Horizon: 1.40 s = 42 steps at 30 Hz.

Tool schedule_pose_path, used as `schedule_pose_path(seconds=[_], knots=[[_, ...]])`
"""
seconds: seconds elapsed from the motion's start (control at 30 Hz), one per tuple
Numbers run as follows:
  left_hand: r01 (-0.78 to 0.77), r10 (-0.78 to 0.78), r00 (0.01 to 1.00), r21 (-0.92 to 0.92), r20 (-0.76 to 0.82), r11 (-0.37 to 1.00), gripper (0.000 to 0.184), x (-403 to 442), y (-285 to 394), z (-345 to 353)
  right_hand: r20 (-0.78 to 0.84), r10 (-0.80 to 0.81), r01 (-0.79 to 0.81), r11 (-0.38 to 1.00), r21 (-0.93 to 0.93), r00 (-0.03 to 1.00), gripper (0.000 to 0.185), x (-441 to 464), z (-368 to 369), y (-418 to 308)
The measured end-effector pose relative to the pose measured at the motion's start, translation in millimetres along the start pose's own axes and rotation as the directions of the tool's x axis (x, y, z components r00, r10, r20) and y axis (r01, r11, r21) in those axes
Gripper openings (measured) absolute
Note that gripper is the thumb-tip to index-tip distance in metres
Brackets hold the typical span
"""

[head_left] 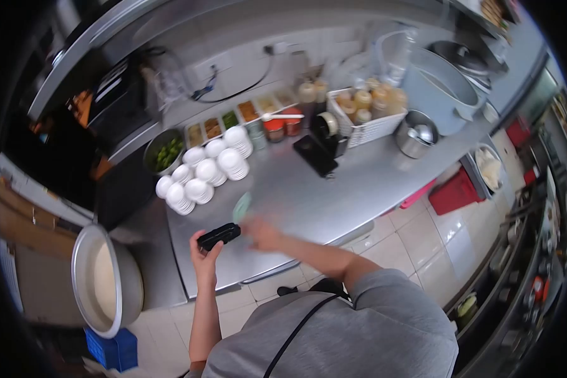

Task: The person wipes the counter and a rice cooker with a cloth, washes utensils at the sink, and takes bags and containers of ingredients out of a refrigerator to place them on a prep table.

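My left hand [205, 251] is wrapped round a black oblong object [219, 236] with a ridged surface, held above the near edge of the steel counter [283, 195]; its exact kind does not show. Just right of it is my right hand [263, 233], smeared by motion, so its fingers cannot be made out. A pale green, translucent thing [241, 206] shows just beyond my right hand, and whether the hand touches it is unclear. Stacks of small white dishes [209, 171] stand behind both hands.
A pot of green vegetables [167, 155], a row of ingredient trays [231, 120], a black phone-like slab [315, 155] and a white basket of bottles [372, 129] line the counter. A steel pot [416, 143] stands right. A big metal basin [125, 277] is at the left.
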<state>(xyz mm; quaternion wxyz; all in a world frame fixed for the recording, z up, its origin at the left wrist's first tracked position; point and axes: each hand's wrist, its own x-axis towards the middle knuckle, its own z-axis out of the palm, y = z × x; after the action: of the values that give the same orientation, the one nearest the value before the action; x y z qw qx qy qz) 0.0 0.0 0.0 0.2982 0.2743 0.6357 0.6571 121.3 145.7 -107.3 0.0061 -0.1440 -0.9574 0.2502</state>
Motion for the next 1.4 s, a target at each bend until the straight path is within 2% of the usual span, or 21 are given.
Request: schedule_pose_path(seconds=[0.07, 0.1, 0.17, 0.3, 0.33, 0.4, 0.43, 0.47, 0.53, 0.6, 0.63, 0.7, 0.77, 0.83, 0.9, 1.0, 1.07, 1.13, 1.23, 1.33, 1.4], knots=[[0.101, -0.100, 0.993, -0.002, 0.061, 0.995, 0.042, 30.8, -28.6, 16.2, -0.145, -0.287, 0.262, 0.950, -0.169, 0.947, 0.058, -25.8, 40.0, -13.8], [0.037, -0.043, 0.995, 0.075, 0.087, 0.996, 0.042, 38.5, -10.7, 51.0, -0.244, -0.300, 0.265, 0.950, -0.164, 0.922, 0.058, -43.3, 13.8, -2.1], [0.181, -0.182, 0.981, 0.025, 0.072, 0.983, 0.038, 41.9, -31.6, 92.9, -0.179, -0.211, 0.179, 0.967, -0.179, 0.961, 0.053, -112.2, -8.4, 22.7], [0.312, -0.311, 0.950, -0.005, 0.027, 0.950, 0.035, 60.3, -46.4, 172.4, -0.410, 0.161, -0.215, 0.973, -0.090, 0.898, 0.053, -226.5, -61.8, 134.2], [0.294, -0.295, 0.955, 0.008, 0.027, 0.956, 0.039, 63.5, -48.0, 192.2, -0.574, 0.179, -0.291, 0.950, -0.110, 0.799, 0.049, -255.7, -70.8, 162.4], [0.197, -0.201, 0.979, 0.076, 0.047, 0.978, 0.039, 81.3, -73.9, 228.1, -0.639, 0.349, -0.573, 0.800, -0.179, 0.686, 0.040, -314.0, -64.5, 251.5], [0.096, -0.106, 0.992, 0.137, 0.065, 0.986, 0.040, 88.4, -82.0, 242.3, -0.631, 0.551, -0.735, 0.676, -0.046, 0.546, 0.036, -338.4, -99.6, 253.6], [0.100, -0.109, 0.993, 0.143, 0.055, 0.985, 0.040, 89.8, -78.7, 260.6, -0.727, 0.544, -0.800, 0.600, -0.013, 0.420, 0.035, -369.0, -90.8, 299.8], [-0.089, 0.081, 0.996, 0.299, 0.040, 0.950, 0.040, 87.9, -70.0, 305.0, -0.878, 0.459, -0.622, 0.728, 0.286, 0.134, 0.030, -433.4, -72.6, 390.6], [-0.095, 0.100, 0.995, 0.287, -0.002, 0.953, 0.041, 93.6, -70.3, 336.3, -0.539, 0.762, -0.585, 0.268, 0.766, -0.357, 0.028, -473.5, -112.8, 384.5], [-0.107, 0.122, 0.992, 0.270, -0.038, 0.957, 0.041, 94.6, -71.7, 347.5, -0.537, 0.765, -0.587, 0.264, 0.765, -0.356, 0.028, -481.2, -131.2, 380.2], [-0.237, 0.273, 0.959, 0.308, -0.079, 0.921, 0.047, 117.8, -110.9, 355.3, -0.585, 0.542, -0.490, 0.328, 0.808, -0.603, 0.033, -484.4, -160.0, 378.8], [-0.271, 0.397, 0.915, 0.616, -0.075, 0.740, 0.055, 113.4, -102.0, 368.6, -0.598, 0.625, -0.503, 0.351, 0.790, -0.502, 0.038, -468.9, -171.7, 390.2], [-0.135, 0.293, 0.946, 0.661, -0.135, 0.739, 0.064, 118.0, -106.8, 375.3, -0.615, 0.702, -0.513, 0.402, 0.759, -0.359, 0.043, -438.5, -176.3, 405.2], [-0.056, 0.237, 0.958, 0.709, -0.159, 0.703, 0.068, 121.9, -111.0, 375.2, -0.689, 0.724, -0.974, 0.145, 0.177, -0.017, 0.057, -405.5, -162.0, 411.3], [-0.101, 0.266, 0.958, 0.735, -0.110, 0.670, 0.071, 125.8, -106.0, 372.3, -0.692, 0.715, -0.947, 0.284, 0.153, 0.103, 0.076, -362.5, -138.8, 376.0], [-0.107, 0.270, 0.955, 0.713, -0.120, 0.693, 0.072, 125.0, -102.6, 368.4, -0.691, 0.615, -0.831, 0.555, 0.038, 0.379, 0.078, -323.7, -120.5, 319.2], [-0.143, 0.295, 0.949, 0.683, -0.110, 0.716, 0.070, 119.5, -103.9, 363.8, -0.628, 0.557, -0.727, 0.687, -0.020, 0.543, 0.071, -288.4, -112.4, 278.7], [-0.226, 0.326, 0.945, 0.651, -0.035, 0.724, 0.062, 104.9, -110.8, 351.7, -0.625, 0.517, -0.688, 0.724, -0.045, 0.585, 0.070, -250.4, -143.8, 316.6], [-0.264, 0.338, 0.941, 0.634, 0.005, 0.727, 0.048, 85.7, -106.4, 338.9, -0.742, 0.481, -0.763, 0.643, -0.065, 0.468, 0.068, -223.3, -156.1, 373.3], [-0.246, 0.313, 0.950, 0.637, 0.008, 0.730, 0.040, 73.5, -90.0, 320.7, -0.760, 0.551, -0.781, 0.617, 0.093, 0.345, 0.067, -211.8, -162.4, 375.6]])
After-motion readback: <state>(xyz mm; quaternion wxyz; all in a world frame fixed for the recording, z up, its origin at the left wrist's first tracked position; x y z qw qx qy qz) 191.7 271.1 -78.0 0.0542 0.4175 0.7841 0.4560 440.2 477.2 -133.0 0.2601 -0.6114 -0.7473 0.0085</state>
